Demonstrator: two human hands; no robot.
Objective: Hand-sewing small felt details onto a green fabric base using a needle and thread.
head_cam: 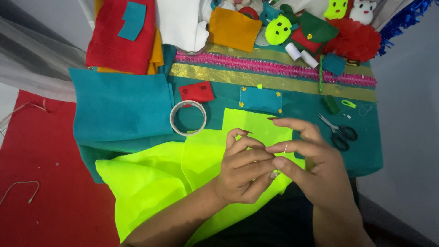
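Head view: neon yellow-green felt [160, 178], creased and folded, lies just below the tape ring [188, 118] and spreads toward the person. Left hand [242, 171] and right hand [306, 160] meet over the felt, right of and below the ring, fingers curled. The right hand pinches a thin pale needle [285, 148]; whether the left hand grips anything cannot be told.

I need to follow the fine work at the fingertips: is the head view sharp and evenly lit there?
Head view: soft, even light, no hard shadows or glare; neon yellow-green felt nearly oversaturated. Left hand and right hand slightly soft; what they pinch is too small to tell. Scissors reasonably sharp.
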